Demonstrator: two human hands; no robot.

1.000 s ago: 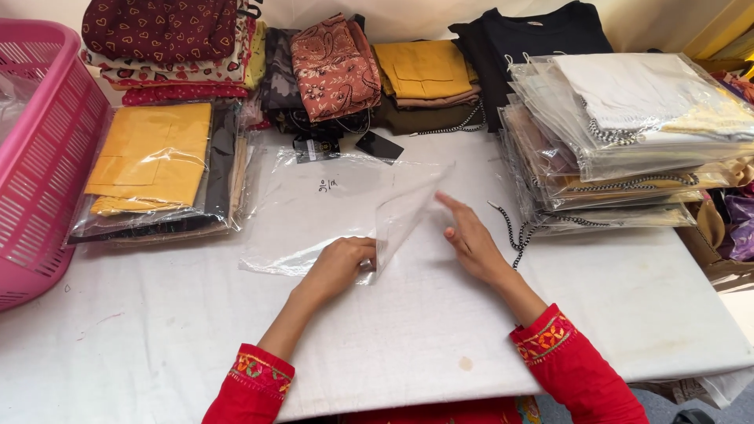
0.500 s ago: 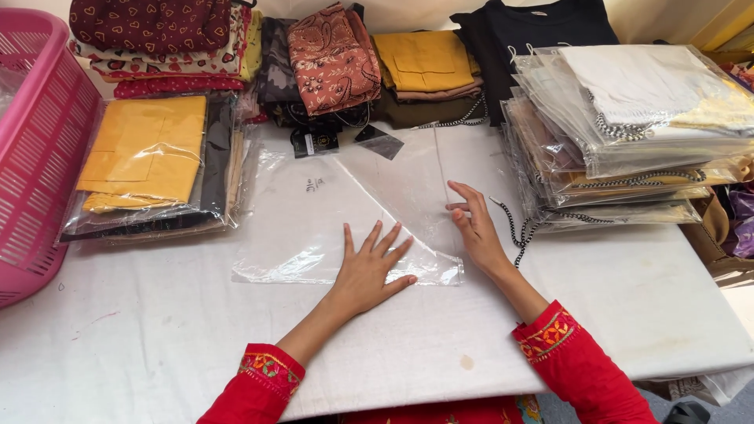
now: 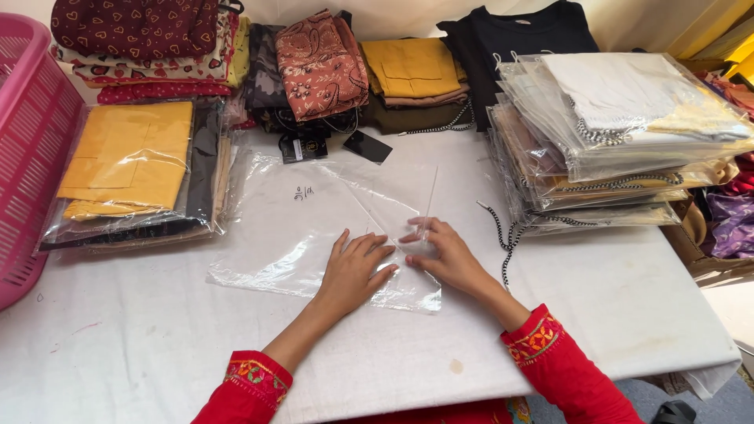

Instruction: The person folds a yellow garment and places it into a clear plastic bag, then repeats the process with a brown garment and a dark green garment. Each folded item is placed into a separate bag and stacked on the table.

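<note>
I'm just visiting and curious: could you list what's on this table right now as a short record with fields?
Left hand: flat, palm down on a clear plastic bag
Right hand: fingers on the same bag's right part
Surface: white table
Left side: pink basket; bagged yellow garment
Right side: stack of bagged clothes
Back row: folded garments, one rust patterned

glossy clear plastic bag (image 3: pixel 314 228), matt white tablecloth (image 3: pixel 157 353)
</note>
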